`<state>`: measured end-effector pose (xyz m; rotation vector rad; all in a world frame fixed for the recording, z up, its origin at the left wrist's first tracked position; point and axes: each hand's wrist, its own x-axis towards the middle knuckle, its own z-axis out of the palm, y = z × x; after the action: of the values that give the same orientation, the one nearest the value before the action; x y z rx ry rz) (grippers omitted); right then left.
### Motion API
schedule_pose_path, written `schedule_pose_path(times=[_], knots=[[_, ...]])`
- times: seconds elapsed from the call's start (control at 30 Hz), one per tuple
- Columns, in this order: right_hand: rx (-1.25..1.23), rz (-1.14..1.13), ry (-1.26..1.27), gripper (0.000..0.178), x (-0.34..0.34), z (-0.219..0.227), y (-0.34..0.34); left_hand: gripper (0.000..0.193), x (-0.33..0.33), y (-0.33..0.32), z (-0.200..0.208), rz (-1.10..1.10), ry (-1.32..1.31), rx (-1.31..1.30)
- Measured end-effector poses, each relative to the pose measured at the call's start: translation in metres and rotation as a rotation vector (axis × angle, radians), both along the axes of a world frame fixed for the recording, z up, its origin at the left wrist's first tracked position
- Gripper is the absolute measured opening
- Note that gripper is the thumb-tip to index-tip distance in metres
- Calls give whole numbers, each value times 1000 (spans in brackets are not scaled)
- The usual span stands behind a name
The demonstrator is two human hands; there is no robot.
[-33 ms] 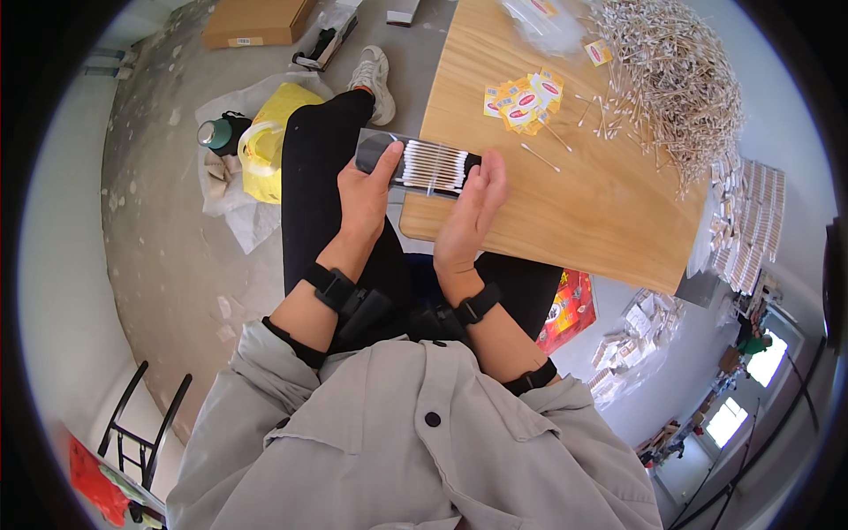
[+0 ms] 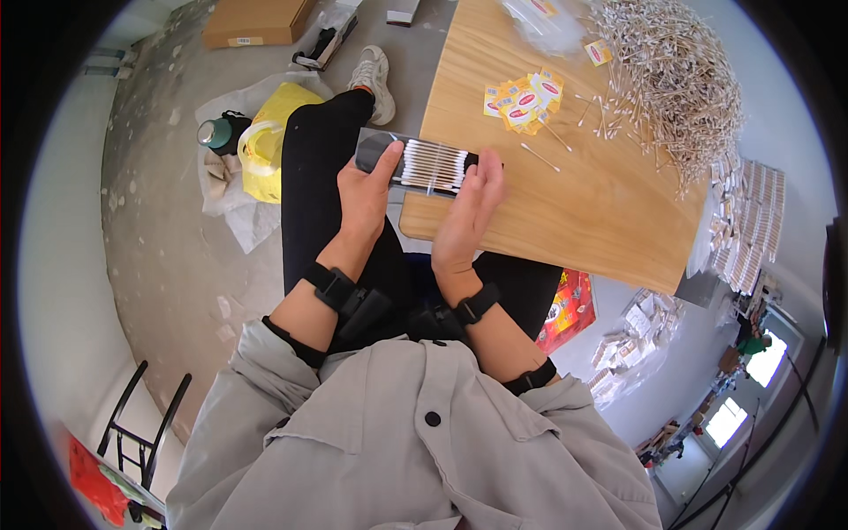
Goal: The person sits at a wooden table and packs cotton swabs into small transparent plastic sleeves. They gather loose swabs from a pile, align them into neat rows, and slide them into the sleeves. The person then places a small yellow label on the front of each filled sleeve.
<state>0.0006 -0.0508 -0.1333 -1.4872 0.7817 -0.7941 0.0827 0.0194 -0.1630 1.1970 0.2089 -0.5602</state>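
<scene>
A narrow holder with clear plastic sides and dark ends [image 2: 378,152] carries a row of white-tipped cotton swabs [image 2: 433,165]. It is held just off the near left corner of the table. My left hand [image 2: 364,193] is closed around its left end, thumb on top. At the other end my right hand [image 2: 468,212] presses its fingers together against the holder; what lies under those fingers is partly hidden. On the tabletop, a loose swab [image 2: 541,158] and a pile of yellow-and-white printed cards [image 2: 527,100] lie beyond my right hand.
A big heap of loose swabs [image 2: 676,84] covers the far right of the wooden table [image 2: 565,208]. Clear plastic bags [image 2: 548,26] lie at its back. Bundled swabs [image 2: 751,221] are stacked beyond its right edge. A yellow bag [image 2: 265,168] and a flask [image 2: 215,133] stand on the floor at left.
My right hand has shifted very slightly left against the end of the holder. My left hand and the holder look unmoved.
</scene>
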Motion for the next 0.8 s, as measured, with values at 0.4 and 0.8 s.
schedule_pose_path(times=[0.4,0.8], knots=[[103,-37,-118,48,2,-2,-14,33,-11,19,13,-184,-45,233],[31,39,0,47,11,-1,-5,27,-17,18,6,-180,-138,177]])
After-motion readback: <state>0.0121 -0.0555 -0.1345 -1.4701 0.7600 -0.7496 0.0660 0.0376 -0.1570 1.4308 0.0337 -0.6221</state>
